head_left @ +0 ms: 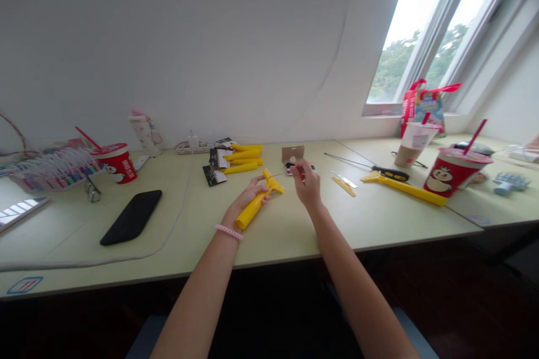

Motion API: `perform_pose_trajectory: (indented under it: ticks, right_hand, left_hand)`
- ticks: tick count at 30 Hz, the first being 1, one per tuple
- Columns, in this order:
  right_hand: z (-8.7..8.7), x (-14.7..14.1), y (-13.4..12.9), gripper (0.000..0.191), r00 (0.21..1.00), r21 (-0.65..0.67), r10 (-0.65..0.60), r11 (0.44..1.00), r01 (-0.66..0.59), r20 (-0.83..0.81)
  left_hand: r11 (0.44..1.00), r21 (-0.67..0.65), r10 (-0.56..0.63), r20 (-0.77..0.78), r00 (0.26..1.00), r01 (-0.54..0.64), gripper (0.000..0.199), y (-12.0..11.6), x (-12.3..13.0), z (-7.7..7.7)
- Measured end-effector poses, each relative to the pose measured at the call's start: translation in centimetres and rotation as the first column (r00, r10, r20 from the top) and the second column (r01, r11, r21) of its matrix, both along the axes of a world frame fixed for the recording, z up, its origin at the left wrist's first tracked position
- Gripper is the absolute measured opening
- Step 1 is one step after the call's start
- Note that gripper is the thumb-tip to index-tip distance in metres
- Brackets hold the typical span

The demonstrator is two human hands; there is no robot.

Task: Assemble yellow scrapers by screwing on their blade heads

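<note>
Black smartphone (131, 217), red straw cup (113, 164), white power strip (189, 147), window (410, 33) behind.

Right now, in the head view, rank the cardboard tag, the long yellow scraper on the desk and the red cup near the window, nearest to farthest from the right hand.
From the right hand:
1. cardboard tag, just beyond the hand
2. long yellow scraper, lying to its right
3. red cup, farthest right

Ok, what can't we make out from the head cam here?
Head view:
What the right hand pinches: too small, hidden by its fingers.
Middle of the yellow plastic scraper: covered by the left hand.
Printing on the black cards: too small to read.
Small dark item: partly behind the right hand, too small to identify.
</note>
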State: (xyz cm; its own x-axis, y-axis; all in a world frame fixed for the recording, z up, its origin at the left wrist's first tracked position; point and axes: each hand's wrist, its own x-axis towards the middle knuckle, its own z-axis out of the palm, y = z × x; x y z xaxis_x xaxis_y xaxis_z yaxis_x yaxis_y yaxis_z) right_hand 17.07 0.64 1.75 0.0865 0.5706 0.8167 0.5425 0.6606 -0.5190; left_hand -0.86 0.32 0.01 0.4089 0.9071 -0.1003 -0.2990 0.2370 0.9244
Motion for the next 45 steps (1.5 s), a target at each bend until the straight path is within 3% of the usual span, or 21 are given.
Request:
perform_pose_trajectory:
  ticks: [5, 18, 21, 23, 27, 32, 35, 39, 42, 45]
  right_hand:
    - [0.0, 0.0, -0.1, 0.024, 0.999, -0.046, -0.047, 0.998, 0.046, -0.026]
    - [-0.1, -0.1, 0.2, 0.022, 0.998, -0.056, 0.031, 0.998, -0.034, -0.052]
    - [-0.1, 0.1, 0.5, 0.023, 0.996, -0.052, -0.017, 0.999, 0.013, -0.082]
    - [-0.4, 0.6, 1.0, 0.026, 0.988, -0.055, -0.108, 0.993, 0.102, -0.108]
    - [-2.2, 1.5, 2.5, 0.022, 0.949, -0.185, -0.309, 0.931, 0.314, 0.056]
    - [-5.0, 1.6, 4.1, 0.011, 0.899, -0.219, -0.354, 0.885, 0.411, 0.258]
    - [-5.2, 1.8, 4.9, 0.013, 0.872, -0.23, -0.43, 0.847, 0.48, 0.234]
    - [-4.2, 3.0, 5.9, 0.033, 0.828, -0.372, -0.519, 0.74, 0.56, 0.214]
    - [-3.9, 4.4, 6.8, 0.049, 0.834, -0.486, -0.464, 0.678, 0.551, 0.298]
    - [-4.1, 5.4, 7.6, 0.055, 0.837, -0.498, -0.429, 0.673, 0.547, 0.339]
  left_hand:
    - [1.0, -0.005, 0.008, 0.012, 1.0, -0.008, 0.058, 0.1, 0.0, -0.1]
    - [0.999, -0.032, 0.015, 0.027, 1.0, -0.014, 0.059, 0.0, 0.1, -0.2]
    - [0.996, -0.043, 0.077, 0.067, 0.995, -0.075, 0.053, 0.2, 0.2, 0.1]
    - [0.98, -0.08, 0.192, 0.133, 0.972, -0.183, 0.046, 0.4, 0.1, 0.5]
    - [0.898, -0.227, 0.43, 0.274, 0.86, -0.376, 0.031, 0.9, -0.4, 1.1]
    - [0.887, -0.338, 0.433, 0.365, 0.824, -0.316, 0.033, 1.0, -0.9, 1.3]
    - [0.902, -0.311, 0.412, 0.419, 0.809, -0.298, 0.037, 0.8, -0.8, 1.3]
    - [0.916, -0.23, 0.4, 0.456, 0.795, -0.329, 0.04, 0.6, -0.7, 1.3]
    - [0.912, -0.171, 0.408, 0.456, 0.791, -0.372, 0.041, 0.5, -0.4, 1.1]
    - [0.903, -0.134, 0.419, 0.482, 0.77, -0.408, 0.04, 0.5, -0.1, 0.8]
